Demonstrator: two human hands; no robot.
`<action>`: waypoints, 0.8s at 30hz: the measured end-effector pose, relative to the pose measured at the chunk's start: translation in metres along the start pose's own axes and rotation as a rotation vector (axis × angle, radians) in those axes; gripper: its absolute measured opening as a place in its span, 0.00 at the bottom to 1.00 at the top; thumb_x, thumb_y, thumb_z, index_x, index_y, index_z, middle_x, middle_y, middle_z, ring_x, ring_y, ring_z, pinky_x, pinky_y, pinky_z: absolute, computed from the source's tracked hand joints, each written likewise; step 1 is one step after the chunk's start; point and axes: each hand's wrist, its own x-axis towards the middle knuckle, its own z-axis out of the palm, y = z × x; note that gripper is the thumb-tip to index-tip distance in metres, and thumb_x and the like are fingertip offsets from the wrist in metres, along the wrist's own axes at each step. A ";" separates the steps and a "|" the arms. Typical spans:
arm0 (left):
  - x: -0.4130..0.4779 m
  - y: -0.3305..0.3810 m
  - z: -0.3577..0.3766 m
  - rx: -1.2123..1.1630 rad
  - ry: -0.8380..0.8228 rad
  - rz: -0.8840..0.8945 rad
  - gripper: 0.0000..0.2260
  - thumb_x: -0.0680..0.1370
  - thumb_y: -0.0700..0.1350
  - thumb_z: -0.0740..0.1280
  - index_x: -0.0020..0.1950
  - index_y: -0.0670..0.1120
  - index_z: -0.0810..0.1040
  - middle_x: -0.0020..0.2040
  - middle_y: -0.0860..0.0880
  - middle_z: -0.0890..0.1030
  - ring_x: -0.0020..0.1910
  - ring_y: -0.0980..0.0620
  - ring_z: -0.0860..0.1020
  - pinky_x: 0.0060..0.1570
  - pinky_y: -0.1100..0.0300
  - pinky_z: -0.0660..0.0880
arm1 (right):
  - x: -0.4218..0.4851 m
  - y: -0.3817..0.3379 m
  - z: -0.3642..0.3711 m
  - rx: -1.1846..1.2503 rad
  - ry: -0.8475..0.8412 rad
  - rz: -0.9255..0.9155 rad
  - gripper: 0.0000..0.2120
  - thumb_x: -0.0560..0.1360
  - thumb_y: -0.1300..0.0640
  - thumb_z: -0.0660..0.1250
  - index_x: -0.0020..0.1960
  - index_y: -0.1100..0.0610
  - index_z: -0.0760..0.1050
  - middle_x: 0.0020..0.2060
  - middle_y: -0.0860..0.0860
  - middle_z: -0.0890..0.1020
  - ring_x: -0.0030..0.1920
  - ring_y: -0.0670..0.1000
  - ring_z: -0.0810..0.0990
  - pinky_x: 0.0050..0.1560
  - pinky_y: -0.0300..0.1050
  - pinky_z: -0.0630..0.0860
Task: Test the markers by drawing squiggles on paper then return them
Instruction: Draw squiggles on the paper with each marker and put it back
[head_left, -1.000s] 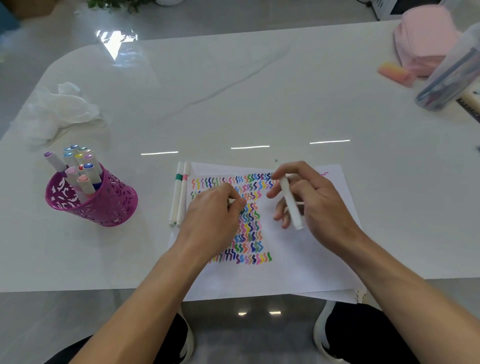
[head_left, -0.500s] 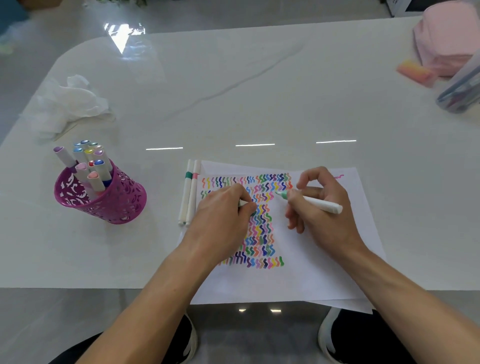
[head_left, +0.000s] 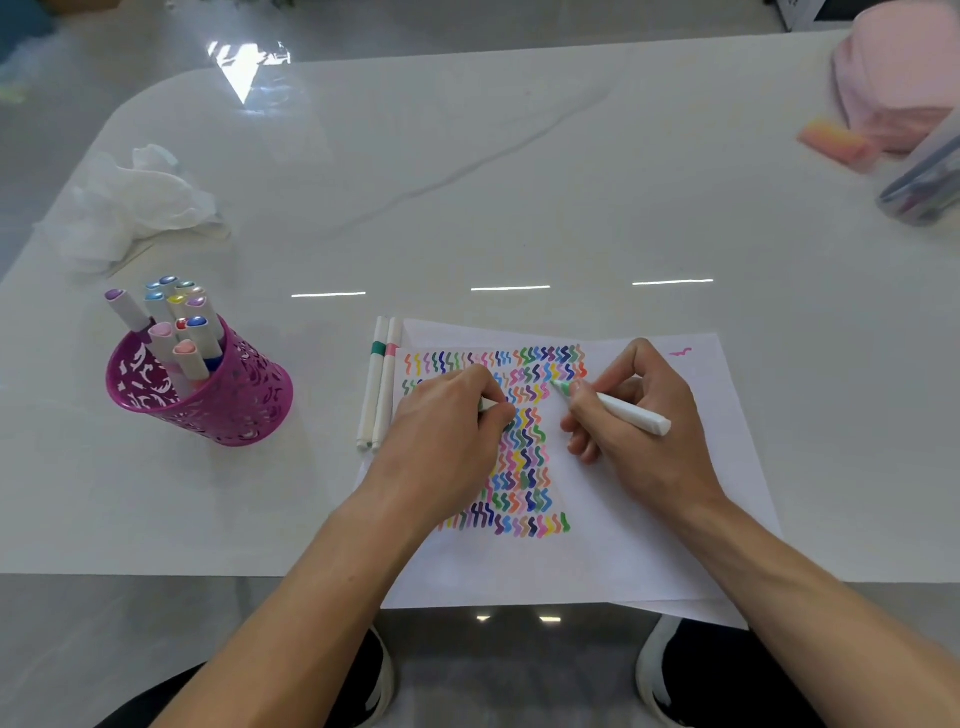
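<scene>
- Far left on the surface (head_left: 467, 182): one crumpled tissue (head_left: 135, 208), well apart from the work
- Next, one purple cup (head_left: 223, 410) holding about ten standing markers (head_left: 176, 322), all capped; hard to count exactly, caps overlapping
- Just beside the paper's left edge: two loose markers (head_left: 375, 395), capped, lying side by side and touching
- Left grip (head_left: 447, 421) curled round a small white-and-green piece, likely the one cap (head_left: 487, 404), and resting on the paper (head_left: 649, 525), seemingly two stacked sheets; press down there to pin them flat
- Right grip (head_left: 644, 436) pinching one green marker (head_left: 631, 415), tip down on the paper at the upper rows of squiggles (head_left: 519, 467)
- Best done by aiming for a bare gap beside those rows, pressing lightly, drawing one short wave, enough to judge the ink
- Far right: one pink pouch (head_left: 898, 78), one peach block (head_left: 831, 143), one clear case (head_left: 924, 182), all blurred
</scene>
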 end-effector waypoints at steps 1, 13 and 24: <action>0.000 0.000 0.000 -0.002 -0.002 0.000 0.04 0.82 0.51 0.65 0.52 0.53 0.78 0.39 0.63 0.72 0.40 0.62 0.71 0.38 0.68 0.64 | 0.000 0.000 0.000 -0.004 -0.003 0.002 0.12 0.78 0.57 0.72 0.42 0.52 0.70 0.33 0.54 0.86 0.29 0.55 0.84 0.30 0.45 0.79; 0.000 0.001 0.000 -0.011 -0.003 -0.020 0.03 0.82 0.52 0.66 0.50 0.54 0.77 0.39 0.62 0.72 0.39 0.63 0.70 0.36 0.70 0.63 | -0.001 -0.002 0.000 -0.020 0.033 0.046 0.14 0.77 0.60 0.74 0.40 0.54 0.69 0.30 0.54 0.85 0.25 0.51 0.82 0.25 0.38 0.74; -0.001 0.002 -0.001 -0.024 -0.019 -0.055 0.04 0.81 0.53 0.67 0.50 0.53 0.78 0.40 0.60 0.74 0.43 0.56 0.73 0.39 0.61 0.66 | -0.001 -0.004 0.000 -0.011 -0.002 0.064 0.12 0.71 0.55 0.71 0.39 0.57 0.69 0.28 0.55 0.84 0.25 0.52 0.82 0.25 0.40 0.74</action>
